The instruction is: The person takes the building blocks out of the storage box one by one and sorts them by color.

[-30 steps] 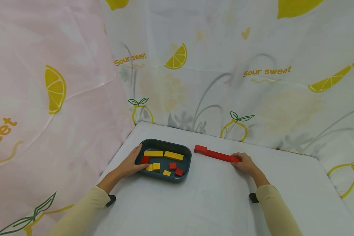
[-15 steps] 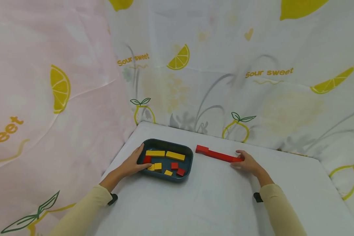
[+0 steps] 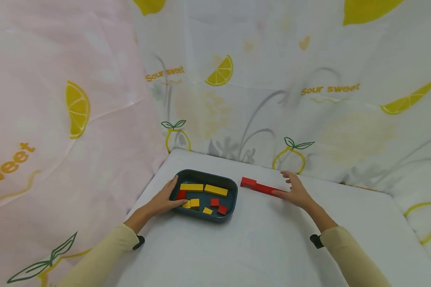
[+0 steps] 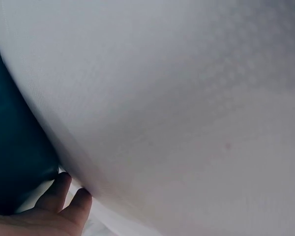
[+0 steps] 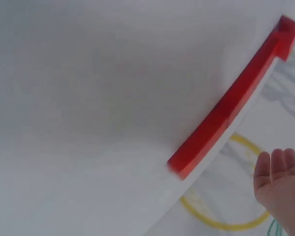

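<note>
At the left corner of a dark blue-green tray (image 3: 235, 203), my left hand (image 3: 161, 200) grips the wall, thumb over the rim and fingers along the outside. Parts of its fingers (image 4: 78, 206) show beside the tray (image 4: 14, 128) in the left wrist view. My right hand (image 3: 297, 192) is spread over the right part of a long red bar (image 3: 263, 188), holding nothing. A short red block (image 3: 248, 182) sits at the bar's left end. In the right wrist view the hand (image 5: 280, 189) appears apart from the bar (image 5: 226, 113).
Inside the tray lie two long yellow blocks (image 3: 216, 190), smaller yellow blocks (image 3: 194, 203) and several red blocks (image 3: 214, 202). The tray and bar are on a white-covered table (image 3: 258, 247). Lemon-print cloth (image 3: 258, 99) hangs behind and at the left.
My right hand has let go of the red bar's right end, spread its fingers and moved left and back over it. The left hand stays at the tray. The head view has shifted slightly.
</note>
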Demonstrator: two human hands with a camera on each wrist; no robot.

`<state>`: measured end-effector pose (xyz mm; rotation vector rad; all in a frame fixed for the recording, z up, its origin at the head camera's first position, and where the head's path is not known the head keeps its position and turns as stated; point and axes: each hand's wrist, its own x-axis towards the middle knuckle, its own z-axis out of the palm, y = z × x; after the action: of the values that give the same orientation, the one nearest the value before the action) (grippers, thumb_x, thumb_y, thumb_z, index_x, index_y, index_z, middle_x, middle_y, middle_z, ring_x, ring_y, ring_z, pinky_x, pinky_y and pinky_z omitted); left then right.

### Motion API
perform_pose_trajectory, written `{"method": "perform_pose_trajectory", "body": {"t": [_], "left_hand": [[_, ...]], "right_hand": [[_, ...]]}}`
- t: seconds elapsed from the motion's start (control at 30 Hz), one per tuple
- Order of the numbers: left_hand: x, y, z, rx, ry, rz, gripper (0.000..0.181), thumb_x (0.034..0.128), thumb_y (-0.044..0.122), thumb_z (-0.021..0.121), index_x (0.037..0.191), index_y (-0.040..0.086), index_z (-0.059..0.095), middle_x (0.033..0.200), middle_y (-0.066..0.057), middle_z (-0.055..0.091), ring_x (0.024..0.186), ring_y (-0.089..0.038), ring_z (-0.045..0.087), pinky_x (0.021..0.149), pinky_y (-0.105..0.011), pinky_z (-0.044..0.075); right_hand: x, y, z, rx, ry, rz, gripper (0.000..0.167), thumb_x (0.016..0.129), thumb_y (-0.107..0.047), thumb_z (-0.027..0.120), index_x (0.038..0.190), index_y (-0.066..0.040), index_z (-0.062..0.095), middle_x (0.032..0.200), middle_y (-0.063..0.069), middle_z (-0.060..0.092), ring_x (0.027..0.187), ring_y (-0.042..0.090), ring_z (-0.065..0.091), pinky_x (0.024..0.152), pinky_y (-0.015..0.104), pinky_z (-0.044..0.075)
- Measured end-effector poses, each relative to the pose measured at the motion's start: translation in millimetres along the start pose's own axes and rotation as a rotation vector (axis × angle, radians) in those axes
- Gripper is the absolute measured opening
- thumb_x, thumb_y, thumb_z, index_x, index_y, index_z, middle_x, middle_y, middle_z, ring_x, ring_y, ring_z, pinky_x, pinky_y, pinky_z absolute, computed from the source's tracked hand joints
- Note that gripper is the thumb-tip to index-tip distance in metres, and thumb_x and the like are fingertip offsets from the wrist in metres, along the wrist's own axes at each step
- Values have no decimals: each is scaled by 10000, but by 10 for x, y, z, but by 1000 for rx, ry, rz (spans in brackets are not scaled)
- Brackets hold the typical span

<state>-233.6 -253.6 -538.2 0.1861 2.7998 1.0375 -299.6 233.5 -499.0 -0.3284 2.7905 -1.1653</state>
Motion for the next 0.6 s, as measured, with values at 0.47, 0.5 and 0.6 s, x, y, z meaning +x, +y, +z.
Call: {"method": "perform_pose_trajectory", "body": {"t": [0.47, 0.5, 0.6], "left_hand": [[3, 29, -21, -11, -13, 6, 1168, 815, 593, 715, 1599, 111, -4, 1653, -199, 107, 1489, -404, 215, 1181, -627, 217], [1, 26, -25, -14, -17, 8, 1177, 808, 585, 726, 1599, 111, -5, 1653, -200, 106, 1489, -405, 214, 1181, -628, 215], [-13, 9, -14, -22, -22, 14, 1195, 795, 564, 749, 1598, 102, -6, 1651, -212, 103, 1486, -416, 209, 1177, -639, 211]], "right_hand": [[131, -1022, 774, 144, -156, -336, 765, 869, -214, 769, 1489, -119, 332, 1481, 182, 396, 1286, 387, 462, 1037, 555, 466], [134, -1074, 831, 151, -163, -338, 790, 861, -210, 779, 1497, -120, 319, 1481, 186, 395, 1273, 378, 475, 1025, 541, 480], [164, -1134, 1004, 126, -167, -386, 805, 857, -250, 783, 1501, -137, 313, 1473, 180, 412, 1227, 331, 510, 969, 490, 520]]}}
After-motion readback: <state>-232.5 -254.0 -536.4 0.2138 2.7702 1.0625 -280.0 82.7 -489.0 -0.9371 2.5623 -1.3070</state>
